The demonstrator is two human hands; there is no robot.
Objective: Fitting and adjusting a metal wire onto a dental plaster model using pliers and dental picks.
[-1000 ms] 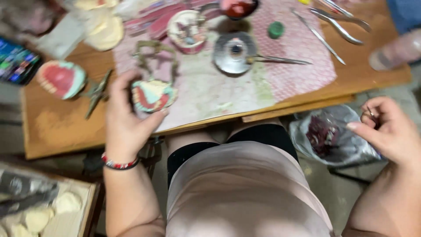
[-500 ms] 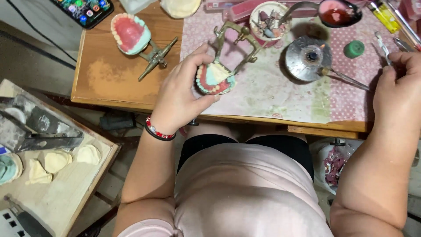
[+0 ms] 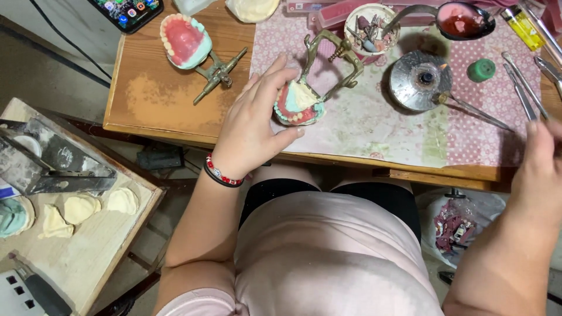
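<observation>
My left hand (image 3: pixel 253 127) grips a denture model (image 3: pixel 297 103) with pink gums and white teeth, mounted in a brass articulator (image 3: pixel 331 54) that stands on the patterned mat (image 3: pixel 374 131). My right hand (image 3: pixel 541 169) is at the right edge of the table, its fingers closed around the lower end of a thin metal instrument (image 3: pixel 523 93). A second denture model on its own articulator (image 3: pixel 186 41) lies on the bare wood to the left.
A round metal burner (image 3: pixel 418 79), a green cap (image 3: pixel 481 69), a spoon of red wax (image 3: pixel 462 16), a cup of burs (image 3: pixel 370 24) and a yellow lighter (image 3: pixel 524 28) sit on the mat. A low side table (image 3: pixel 70 257) holds plaster casts. A bag (image 3: pixel 453 225) hangs below.
The view has shifted. My left hand still holds the mounted denture, now set lower on the mat. My right hand has dropped from the tools at the upper right to the table's right edge.
</observation>
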